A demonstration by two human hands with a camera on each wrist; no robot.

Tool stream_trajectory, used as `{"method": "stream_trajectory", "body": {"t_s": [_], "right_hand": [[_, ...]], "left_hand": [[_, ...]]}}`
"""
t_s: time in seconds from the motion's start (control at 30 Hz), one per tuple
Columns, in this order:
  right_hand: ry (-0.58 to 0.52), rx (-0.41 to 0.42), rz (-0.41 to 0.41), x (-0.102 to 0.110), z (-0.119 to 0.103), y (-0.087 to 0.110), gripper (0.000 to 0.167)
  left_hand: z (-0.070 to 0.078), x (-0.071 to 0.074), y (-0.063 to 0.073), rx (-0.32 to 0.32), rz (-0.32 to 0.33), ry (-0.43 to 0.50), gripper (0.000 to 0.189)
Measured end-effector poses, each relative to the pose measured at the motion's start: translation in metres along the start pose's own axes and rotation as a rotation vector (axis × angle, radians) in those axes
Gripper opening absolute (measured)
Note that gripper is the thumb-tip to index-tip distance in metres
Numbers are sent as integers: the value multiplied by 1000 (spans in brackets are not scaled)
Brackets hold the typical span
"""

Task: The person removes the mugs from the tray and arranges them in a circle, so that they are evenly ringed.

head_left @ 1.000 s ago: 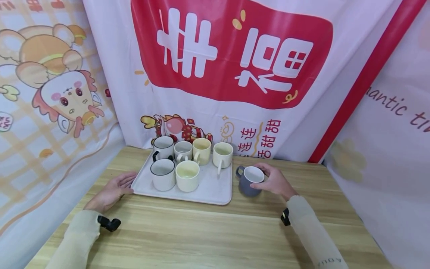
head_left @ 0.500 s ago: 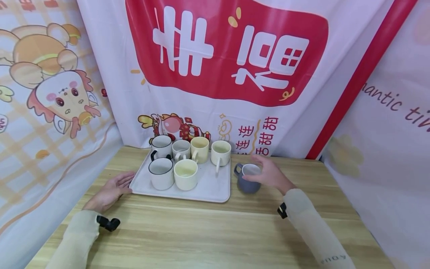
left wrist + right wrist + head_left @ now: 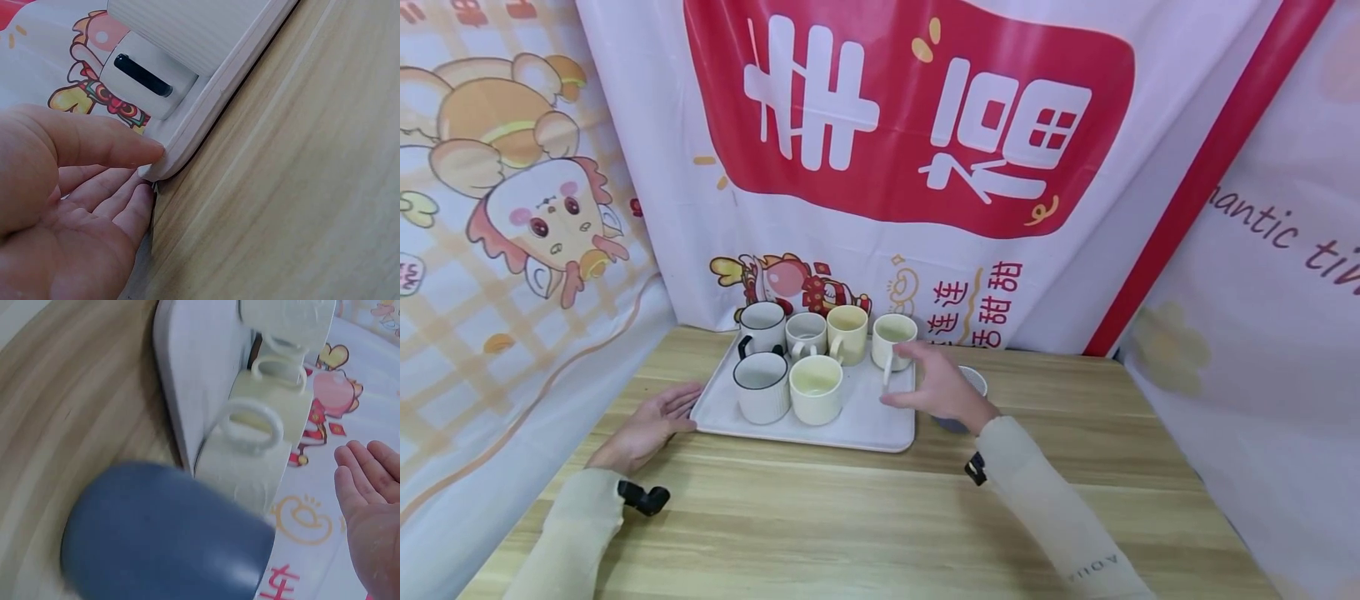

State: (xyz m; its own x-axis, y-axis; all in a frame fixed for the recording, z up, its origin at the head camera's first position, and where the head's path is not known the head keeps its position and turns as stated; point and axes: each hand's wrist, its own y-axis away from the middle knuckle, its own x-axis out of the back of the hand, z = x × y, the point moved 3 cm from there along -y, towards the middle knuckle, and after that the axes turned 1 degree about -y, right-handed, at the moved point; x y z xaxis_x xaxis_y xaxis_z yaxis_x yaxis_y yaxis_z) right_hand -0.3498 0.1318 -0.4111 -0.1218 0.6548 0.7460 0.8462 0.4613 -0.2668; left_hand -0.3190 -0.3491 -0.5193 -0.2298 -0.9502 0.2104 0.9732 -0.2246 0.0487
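Note:
My left hand (image 3: 643, 429) is at the front left corner of the white tray (image 3: 880, 429). In the left wrist view, its thumb (image 3: 134, 149) lies on the rim and its fingers reach along the corner's other side, holding it. My right hand (image 3: 943, 385), thumb and fingers spread, is over the tray's right edge beside a cream mug (image 3: 893, 333) with its handle forward. Contact with that mug is unclear; the right wrist view shows the hand (image 3: 378, 512) holding nothing. A blue-grey mug (image 3: 162, 531) stands on the table right of the tray, partly hidden by the hand in the head view.
Also on the tray are two black-rimmed white mugs (image 3: 762, 396), a small white mug (image 3: 807, 329), a yellow mug (image 3: 850, 329) and a pale yellow cup (image 3: 816, 398). The wooden table (image 3: 835, 525) meets a printed cloth (image 3: 1037, 275) at the back; cloths also hang at both sides.
My right hand has released the blue-grey mug and moved left to the cream mug on the tray. The blue-grey mug stays on the table. My left hand keeps its place.

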Motion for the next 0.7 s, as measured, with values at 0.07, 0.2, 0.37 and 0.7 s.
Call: {"method": "stream_trajectory", "body": {"t_s": [0.07,0.2,0.37,0.7], "right_hand": [[0,2,4,-10,-4,-5,90],[-4,-15,-2,-29,-13,-13,91],[-47,-35,2,-51,-21,-21,91],[-214,-48,55,-94,-18,-34,102]], "left_hand": [[0,0,0,0,3,-2,83],[-1,1,0,-4,-1,4,83],[-1,1,0,-9,-2,6,82],[2,-1,2,-11,-9,22,84]]}}
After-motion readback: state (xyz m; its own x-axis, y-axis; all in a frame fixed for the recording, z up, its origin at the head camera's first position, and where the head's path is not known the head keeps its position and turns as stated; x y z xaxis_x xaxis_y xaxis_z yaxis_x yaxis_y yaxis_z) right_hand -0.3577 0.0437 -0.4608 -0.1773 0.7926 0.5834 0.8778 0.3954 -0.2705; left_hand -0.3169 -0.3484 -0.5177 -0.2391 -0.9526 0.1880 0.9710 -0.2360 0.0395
